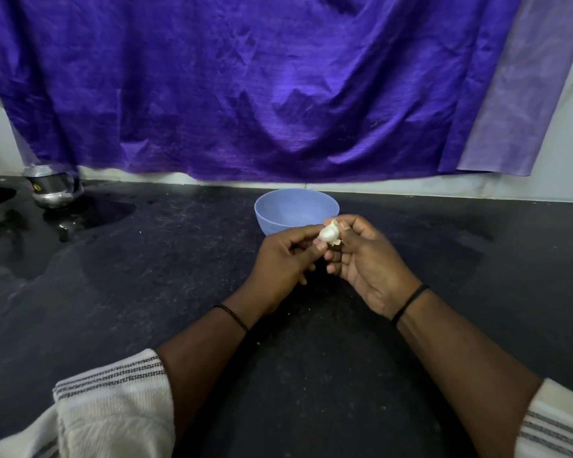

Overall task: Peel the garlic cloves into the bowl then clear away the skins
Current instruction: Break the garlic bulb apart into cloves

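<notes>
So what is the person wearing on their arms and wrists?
Both forearms are bare. Each wrist carries a thin black band: left wrist band, right wrist band. Near the elbows sit pushed-up sleeves, white with dark woven stripes: left sleeve, right sleeve.

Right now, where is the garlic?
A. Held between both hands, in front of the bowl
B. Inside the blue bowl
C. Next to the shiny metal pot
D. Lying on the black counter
A: the garlic is pinched by the fingers of the left hand and the right hand, nearer the person than the blue bowl, and no garlic can be seen inside the bowl.
</notes>
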A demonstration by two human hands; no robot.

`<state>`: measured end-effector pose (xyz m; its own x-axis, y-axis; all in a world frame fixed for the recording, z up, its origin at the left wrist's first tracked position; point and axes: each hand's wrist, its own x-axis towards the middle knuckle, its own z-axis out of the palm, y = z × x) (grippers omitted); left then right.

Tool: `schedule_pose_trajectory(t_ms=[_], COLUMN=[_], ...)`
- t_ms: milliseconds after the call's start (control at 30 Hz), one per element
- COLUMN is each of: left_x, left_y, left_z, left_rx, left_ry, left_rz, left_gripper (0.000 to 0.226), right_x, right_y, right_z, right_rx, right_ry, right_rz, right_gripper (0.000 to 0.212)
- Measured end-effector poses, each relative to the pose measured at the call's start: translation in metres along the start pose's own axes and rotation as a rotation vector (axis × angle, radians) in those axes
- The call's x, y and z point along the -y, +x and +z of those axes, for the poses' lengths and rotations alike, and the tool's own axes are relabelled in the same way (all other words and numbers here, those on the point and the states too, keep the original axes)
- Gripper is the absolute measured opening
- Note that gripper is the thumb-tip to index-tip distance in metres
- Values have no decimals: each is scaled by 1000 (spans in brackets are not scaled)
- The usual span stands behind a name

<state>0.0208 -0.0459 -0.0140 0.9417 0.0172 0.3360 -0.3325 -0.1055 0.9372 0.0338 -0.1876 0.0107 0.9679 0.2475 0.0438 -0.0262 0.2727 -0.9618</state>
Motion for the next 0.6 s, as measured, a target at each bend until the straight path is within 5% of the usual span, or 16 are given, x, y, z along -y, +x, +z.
schedule_pose_trajectory(t_ms=[333,600], left_x=[4,3], left_y=[0,5], left_z=[-3,-5], left_rx=[-124,-115], left_ry=[369,230], left_rz=[220,135], left_gripper=[22,27], right_x=[1,0], right_y=[-4,3], right_z=[-4,-9], right_rx=[-7,78], right_ry=[-391,-111], right_rz=[-102,-28], right_gripper=[16,18])
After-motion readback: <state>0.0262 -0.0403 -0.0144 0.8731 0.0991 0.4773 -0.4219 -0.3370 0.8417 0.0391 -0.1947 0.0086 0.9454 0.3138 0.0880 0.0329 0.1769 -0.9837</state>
